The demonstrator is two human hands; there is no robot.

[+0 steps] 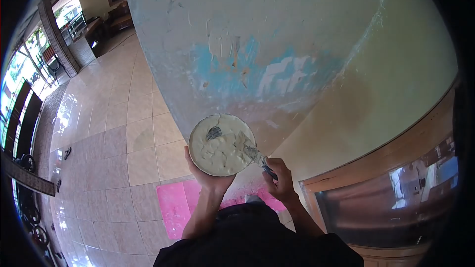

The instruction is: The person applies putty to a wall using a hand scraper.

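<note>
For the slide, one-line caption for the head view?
Left hand holds a round pan of putty while right hand scoops it with a putty knife, before a patched wall.

The left hand (pixel 210 175) is mostly hidden beneath the round pan (pixel 221 144) of pale putty; only fingertips and wrist show. The putty knife (pixel 252 152) handle vanishes inside the right hand (pixel 281 180), so that grip's hold is half concealed. The pink sheet (pixel 174 206) is covered at 3 o'clock by arms and dark clothing.
</note>
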